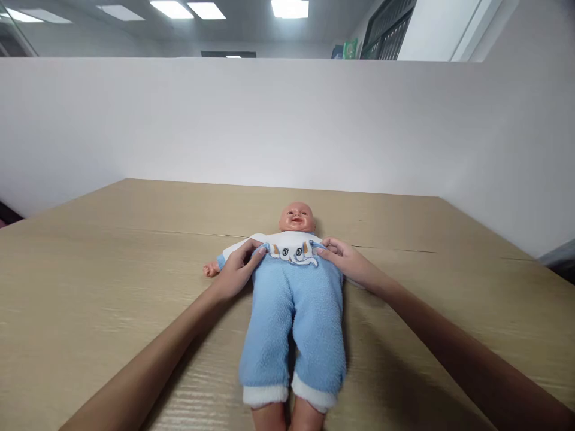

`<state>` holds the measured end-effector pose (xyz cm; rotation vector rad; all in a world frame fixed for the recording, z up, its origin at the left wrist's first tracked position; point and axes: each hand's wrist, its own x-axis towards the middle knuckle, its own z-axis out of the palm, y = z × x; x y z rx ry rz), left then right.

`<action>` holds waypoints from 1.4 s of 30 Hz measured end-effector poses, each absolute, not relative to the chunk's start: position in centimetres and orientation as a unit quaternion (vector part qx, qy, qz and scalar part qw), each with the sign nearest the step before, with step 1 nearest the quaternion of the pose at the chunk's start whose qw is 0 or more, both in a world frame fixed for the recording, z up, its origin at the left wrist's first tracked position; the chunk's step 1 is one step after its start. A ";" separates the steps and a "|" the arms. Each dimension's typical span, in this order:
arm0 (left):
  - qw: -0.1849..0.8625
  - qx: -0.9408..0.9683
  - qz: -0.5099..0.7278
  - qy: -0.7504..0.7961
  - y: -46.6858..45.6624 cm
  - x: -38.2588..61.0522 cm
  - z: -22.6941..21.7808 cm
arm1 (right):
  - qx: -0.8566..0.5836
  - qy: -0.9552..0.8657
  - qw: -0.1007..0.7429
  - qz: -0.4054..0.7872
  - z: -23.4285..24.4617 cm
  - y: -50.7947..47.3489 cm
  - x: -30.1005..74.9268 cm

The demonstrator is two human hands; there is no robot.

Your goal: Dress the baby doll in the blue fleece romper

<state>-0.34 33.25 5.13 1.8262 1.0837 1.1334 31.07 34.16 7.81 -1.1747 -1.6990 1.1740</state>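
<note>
On the wood-toned surface (112, 287), the plastic hand (211, 269) of a doll (293, 281) lies near the person's left hand (241, 268), which pinches one upper corner of a blue fleece garment (273, 317). Next comes the doll wearing it, face up, head toward the white wall (287, 120), an elephant patch (293, 252) across its chest. The right hand (344, 258) pinches the garment's opposite upper corner.

Glossy plastic doll head (297, 219), fleecy cloth trousers (291, 290).

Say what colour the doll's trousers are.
Light-blue trousers with white cuffs, seen in the head view.
</note>
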 end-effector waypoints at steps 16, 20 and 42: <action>0.145 0.721 0.519 0.434 31.8 0.0 3.5 | -0.245 -0.950 0.074 0.176 12.1 44.3 15.5; 0.156 0.755 0.436 0.464 32.1 -0.9 4.3 | -0.212 -0.965 0.028 0.148 11.4 45.1 13.1; -0.043 0.734 0.623 0.267 31.3 -0.6 2.3 | -0.267 -0.889 0.293 0.229 11.6 43.2 19.4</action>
